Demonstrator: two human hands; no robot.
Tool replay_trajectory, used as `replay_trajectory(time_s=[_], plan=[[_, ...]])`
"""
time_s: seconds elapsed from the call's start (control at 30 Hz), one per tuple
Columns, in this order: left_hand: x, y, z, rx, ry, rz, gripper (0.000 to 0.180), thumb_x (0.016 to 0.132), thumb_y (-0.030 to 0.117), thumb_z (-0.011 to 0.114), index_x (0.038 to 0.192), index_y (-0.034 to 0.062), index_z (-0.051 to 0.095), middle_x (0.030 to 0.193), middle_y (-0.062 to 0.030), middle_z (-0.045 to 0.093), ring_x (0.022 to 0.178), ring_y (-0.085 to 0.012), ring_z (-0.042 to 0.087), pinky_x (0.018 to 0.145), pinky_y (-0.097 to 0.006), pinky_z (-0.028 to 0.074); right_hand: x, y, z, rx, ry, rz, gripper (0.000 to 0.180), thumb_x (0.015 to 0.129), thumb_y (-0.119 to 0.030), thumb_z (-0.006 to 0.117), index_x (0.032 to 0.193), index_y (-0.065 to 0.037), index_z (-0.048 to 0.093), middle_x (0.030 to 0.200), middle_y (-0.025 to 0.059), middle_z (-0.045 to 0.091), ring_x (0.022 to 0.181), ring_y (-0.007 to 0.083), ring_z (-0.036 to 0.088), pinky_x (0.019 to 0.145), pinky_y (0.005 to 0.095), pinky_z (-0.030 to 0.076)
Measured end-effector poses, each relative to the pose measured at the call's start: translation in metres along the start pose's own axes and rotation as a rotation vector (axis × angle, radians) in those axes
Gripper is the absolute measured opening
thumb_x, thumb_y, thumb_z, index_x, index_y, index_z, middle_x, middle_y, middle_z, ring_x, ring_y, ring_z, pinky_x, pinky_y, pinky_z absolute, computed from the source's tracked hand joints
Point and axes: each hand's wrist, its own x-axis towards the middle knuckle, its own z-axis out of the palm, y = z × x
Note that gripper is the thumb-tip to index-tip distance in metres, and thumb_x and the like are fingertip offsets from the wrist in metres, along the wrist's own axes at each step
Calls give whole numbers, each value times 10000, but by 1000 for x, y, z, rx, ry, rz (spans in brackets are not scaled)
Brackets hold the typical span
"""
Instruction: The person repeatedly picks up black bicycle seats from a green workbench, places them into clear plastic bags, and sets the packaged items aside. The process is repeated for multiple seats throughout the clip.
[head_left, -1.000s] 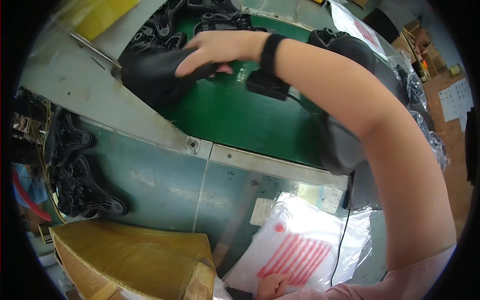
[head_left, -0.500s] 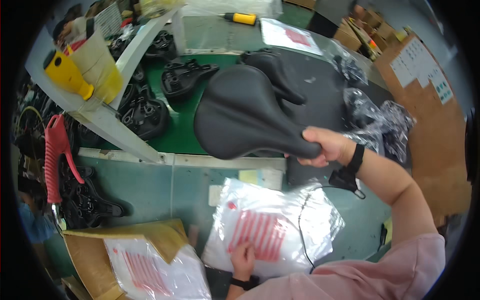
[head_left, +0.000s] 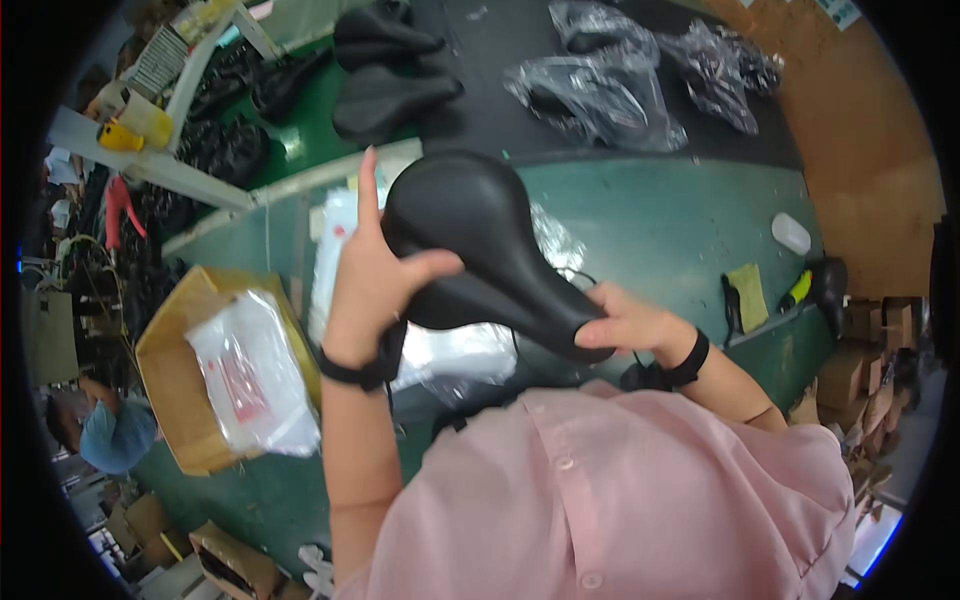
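Observation:
A black bicycle saddle (head_left: 478, 250) is held up in front of my chest, over the green table (head_left: 660, 220). My left hand (head_left: 372, 280) grips its wide rear end, with the index finger pointing up and the thumb on top. My right hand (head_left: 625, 322) pinches the narrow nose of the saddle. A clear plastic bag with red print (head_left: 440, 350) lies on the table under the saddle. Both wrists wear black bands.
An open cardboard box (head_left: 170, 380) with clear bags (head_left: 250, 370) stands at my left. More black saddles (head_left: 390, 95) and wrapped saddles in plastic (head_left: 600, 95) lie at the far side. A white bottle (head_left: 790, 233) and a yellow cloth (head_left: 747, 292) sit at the right edge.
My right hand has brought the saddle from the far side of the table toward my chest. My left hand left the plastic bag and took the saddle's wide end.

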Motion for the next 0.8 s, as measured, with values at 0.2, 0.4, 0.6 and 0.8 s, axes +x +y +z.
replay_trajectory(time_s=[0.2, 0.4, 0.6, 0.8], plan=[[-9, -1, 112, 168, -248, 445, 715, 644, 113, 788, 1301, 57, 512, 1174, -123, 607, 1101, -203, 559, 961, -325, 412, -112, 85, -36, 173, -47, 15, 617, 706, -302, 781, 1178, 39, 579, 1037, 76, 622, 959, 164, 587, 842, 301, 476], [-3, -85, 163, 220, 109, 222, 516, 785, 225, 705, 1234, 29, 541, 1069, -195, 610, 1044, -323, 516, 895, -409, 422, -153, 115, -49, 53, 385, 75, 706, 643, -275, 791, 1193, 69, 512, 1100, 103, 608, 990, 215, 582, 871, 332, 453], [-38, -194, 182, 977, 226, -16, 496, 745, 219, 709, 1143, -20, 534, 1088, -226, 543, 1027, -401, 491, 854, -456, 448, -68, 173, -83, -1118, 1009, 10, 764, 622, -210, 811, 1214, 10, 381, 1004, 251, 596, 953, 403, 591, 799, 444, 486], [-14, -253, 154, 674, 260, 182, 167, 742, 141, 689, 699, 7, 599, 591, -99, 597, 563, -269, 587, 579, -377, 477, -38, 206, -71, -273, 696, 137, 832, 613, -276, 858, 1257, 17, 420, 1110, 177, 602, 1044, 302, 585, 872, 385, 475]])
